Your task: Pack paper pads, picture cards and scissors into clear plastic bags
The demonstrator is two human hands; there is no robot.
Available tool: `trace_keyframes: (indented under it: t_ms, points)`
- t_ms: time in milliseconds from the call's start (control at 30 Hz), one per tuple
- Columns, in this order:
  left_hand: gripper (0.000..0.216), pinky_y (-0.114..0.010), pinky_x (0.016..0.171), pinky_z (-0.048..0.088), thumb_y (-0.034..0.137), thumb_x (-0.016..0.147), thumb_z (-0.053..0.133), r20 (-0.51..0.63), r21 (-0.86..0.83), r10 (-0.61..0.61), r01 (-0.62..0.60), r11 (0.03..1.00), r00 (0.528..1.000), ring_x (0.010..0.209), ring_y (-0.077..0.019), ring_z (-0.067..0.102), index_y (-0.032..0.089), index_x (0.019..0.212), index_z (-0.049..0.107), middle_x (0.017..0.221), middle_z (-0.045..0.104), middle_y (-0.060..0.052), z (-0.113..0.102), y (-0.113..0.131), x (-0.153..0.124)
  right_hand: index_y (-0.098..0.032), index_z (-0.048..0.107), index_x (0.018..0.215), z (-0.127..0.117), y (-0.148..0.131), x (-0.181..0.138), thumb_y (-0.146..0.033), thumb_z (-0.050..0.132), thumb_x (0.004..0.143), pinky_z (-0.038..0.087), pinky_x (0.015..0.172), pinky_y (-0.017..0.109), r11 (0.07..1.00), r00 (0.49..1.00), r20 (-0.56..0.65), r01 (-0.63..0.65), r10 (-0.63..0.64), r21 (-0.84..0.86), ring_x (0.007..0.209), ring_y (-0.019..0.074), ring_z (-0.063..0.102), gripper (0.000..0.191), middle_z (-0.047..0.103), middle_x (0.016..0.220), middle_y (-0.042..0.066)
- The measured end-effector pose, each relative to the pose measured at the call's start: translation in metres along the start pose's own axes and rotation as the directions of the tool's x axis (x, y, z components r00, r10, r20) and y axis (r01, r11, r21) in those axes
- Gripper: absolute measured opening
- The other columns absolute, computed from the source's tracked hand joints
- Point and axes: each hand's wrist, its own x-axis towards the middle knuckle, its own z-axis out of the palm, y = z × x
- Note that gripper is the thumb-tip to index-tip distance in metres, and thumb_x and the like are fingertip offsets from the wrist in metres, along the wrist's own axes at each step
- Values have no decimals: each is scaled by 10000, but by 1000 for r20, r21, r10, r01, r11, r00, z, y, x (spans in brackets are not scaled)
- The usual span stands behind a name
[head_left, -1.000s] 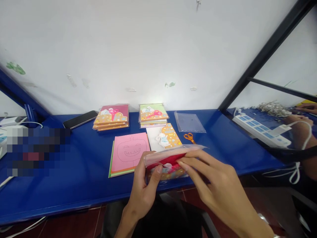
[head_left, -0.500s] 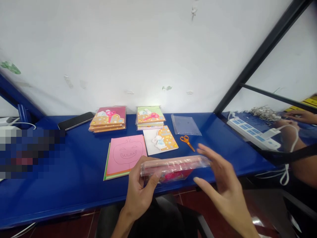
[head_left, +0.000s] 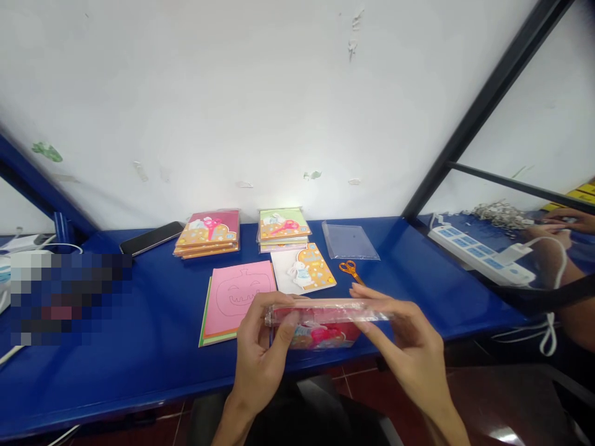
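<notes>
A craft paper pack [head_left: 320, 334] in a clear plastic bag is held over the table's front edge, tilted, with pink scissors showing through its cover. My left hand [head_left: 263, 356] grips its left end, thumb on the near face. At the other end, my right hand [head_left: 411, 347] pinches the bag's upper edge between thumb and fingers. Behind the pack lie pink sheets [head_left: 239, 300] with a pumpkin outline, on top of green and orange ones. A white card with a rabbit [head_left: 302, 275], orange-handled scissors [head_left: 348, 267] and a flat clear bag [head_left: 351, 240] lie farther back.
Two stacks of wrapped packs, the left one [head_left: 209, 234] and the right one [head_left: 283, 229], stand near the wall. A black phone [head_left: 151, 238] lies to the left, beside a blurred-out area. Right of the black frame are a power strip [head_left: 481, 254] and another person's hands [head_left: 553, 232].
My right hand has closed from open fingers onto the pack's right end. The pack's front now shows more, and the view has shifted slightly.
</notes>
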Motion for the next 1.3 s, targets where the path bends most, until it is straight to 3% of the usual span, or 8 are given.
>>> trace_keyframes:
  t_ms: [367,467,633,900,1000,1100,1200,1300]
  points:
    - [78,-219,729,607,213,899,702,-62,90,56,-51,995,996,811,-138,738,268,954,708,937,766,31,-3,-8,-1,-337,829,867,-5,5,7,-87,706,890,609,879,295,992,996,-14,84,-86,-98,1054,228,762,280,807,1096,-26]
    - [213,-188,745,609,117,908,665,22,133,189,-191,973,982,865,-123,750,295,1017,704,985,778,43,-8,-15,3,-342,828,894,-9,5,8,-71,711,881,603,892,300,985,994,9,113,-113,-128,1040,220,766,295,805,1100,-32]
    - [369,-190,873,579,-26,870,634,129,191,429,-447,874,894,997,-113,728,287,1064,668,1016,768,38,-16,-27,11,-298,814,982,-15,-1,14,-80,737,847,582,904,338,940,971,116,234,-211,-248,1060,245,759,268,802,1119,10]
    - [217,-183,723,564,63,847,737,274,307,452,-523,795,849,802,-130,728,237,853,610,773,712,46,-28,-21,20,-293,808,1004,-16,-2,12,-98,705,869,589,897,375,911,963,116,269,-244,-314,1038,269,766,258,804,1114,16]
    - [245,-197,624,544,141,819,792,291,311,429,-508,803,855,714,-135,706,241,844,569,807,720,29,-28,-16,20,-310,806,969,-12,0,11,-94,715,856,599,888,397,925,967,73,256,-246,-281,1016,285,772,260,820,1037,-3]
    - [241,-211,635,540,79,877,683,255,331,409,-477,814,876,733,-140,706,244,799,526,781,703,26,-25,-20,16,-312,802,958,-7,0,10,-91,713,852,602,870,415,933,967,13,249,-254,-261,1009,304,773,260,824,1002,-4]
    - [198,-239,746,571,91,877,678,95,355,411,-417,837,907,819,-145,722,264,891,583,853,706,30,-19,-29,13,-313,806,964,-4,0,11,-104,710,864,602,835,398,933,971,-23,224,-240,-282,987,299,779,251,821,1021,-1]
    - [324,-272,776,591,228,859,746,-68,312,221,-190,931,973,867,-167,734,300,1146,615,1008,721,4,-14,-26,13,-321,814,948,-3,-1,14,-127,712,877,600,820,368,939,977,-22,196,-211,-283,980,282,782,231,824,993,-18]
